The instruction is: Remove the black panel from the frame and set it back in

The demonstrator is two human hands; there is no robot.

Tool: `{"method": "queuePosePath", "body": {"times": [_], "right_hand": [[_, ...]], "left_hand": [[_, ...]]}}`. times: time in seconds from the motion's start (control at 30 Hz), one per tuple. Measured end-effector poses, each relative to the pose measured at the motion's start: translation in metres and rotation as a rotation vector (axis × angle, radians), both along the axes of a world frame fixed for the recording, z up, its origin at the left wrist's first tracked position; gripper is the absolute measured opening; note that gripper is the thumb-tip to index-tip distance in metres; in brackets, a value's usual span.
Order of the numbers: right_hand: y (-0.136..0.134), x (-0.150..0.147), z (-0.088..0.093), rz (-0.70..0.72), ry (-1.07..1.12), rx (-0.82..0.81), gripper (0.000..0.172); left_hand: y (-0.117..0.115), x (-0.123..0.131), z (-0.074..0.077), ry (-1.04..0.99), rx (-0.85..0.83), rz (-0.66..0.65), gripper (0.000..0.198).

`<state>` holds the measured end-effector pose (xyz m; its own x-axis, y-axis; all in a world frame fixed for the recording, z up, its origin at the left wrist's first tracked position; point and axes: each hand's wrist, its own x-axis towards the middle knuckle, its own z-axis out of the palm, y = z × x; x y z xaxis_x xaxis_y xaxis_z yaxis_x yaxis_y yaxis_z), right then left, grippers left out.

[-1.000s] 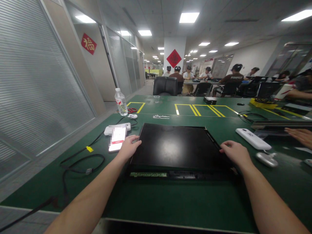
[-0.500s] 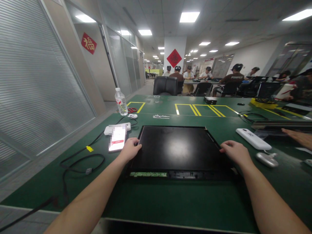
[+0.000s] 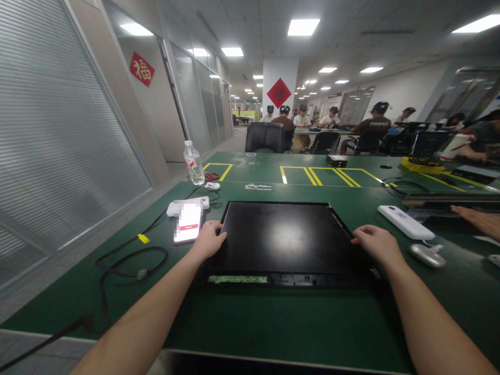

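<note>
A black flat display panel point(image 3: 287, 237) lies on the green table in front of me, glossy side up, with a bright reflection in its middle. Along its near edge a green circuit board strip point(image 3: 237, 279) shows. My left hand point(image 3: 210, 238) grips the panel's left edge, fingers curled round it. On the opposite edge my right hand point(image 3: 377, 242) is closed in the same way, its fingertips pinching the rim. The undersides of both grips are hidden. Just left of my left hand lies a lit phone point(image 3: 188, 223).
A white power bank point(image 3: 406, 222) and a silver mouse-shaped device point(image 3: 427, 255) lie to the right. Another person's hand point(image 3: 476, 221) rests beyond them. On the left are a water bottle point(image 3: 194, 163), a looped black cable point(image 3: 135, 273) and red-handled scissors point(image 3: 212, 176).
</note>
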<state>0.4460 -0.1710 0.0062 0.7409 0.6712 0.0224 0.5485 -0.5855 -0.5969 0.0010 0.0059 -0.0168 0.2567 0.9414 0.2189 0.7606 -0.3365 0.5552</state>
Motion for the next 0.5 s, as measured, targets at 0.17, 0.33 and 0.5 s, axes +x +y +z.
{"method": "queuePosePath", "body": {"times": [0.17,0.33,0.5], "right_hand": [[0.0,-0.0006,-0.002,0.019,-0.051,-0.025,0.022],[0.0001,-0.0005,-0.0028,0.024,-0.083,-0.054,0.022],[0.0009,0.0004,-0.0027,0.025,-0.097,-0.056,0.019]], "left_hand": [[-0.0004,0.0003,0.0005,0.088,-0.007,-0.006,0.021],[-0.0028,0.0002,0.0019,0.141,0.0,-0.019,0.025],[-0.0057,0.0018,0.0027,0.161,0.018,-0.025,0.029]]}}
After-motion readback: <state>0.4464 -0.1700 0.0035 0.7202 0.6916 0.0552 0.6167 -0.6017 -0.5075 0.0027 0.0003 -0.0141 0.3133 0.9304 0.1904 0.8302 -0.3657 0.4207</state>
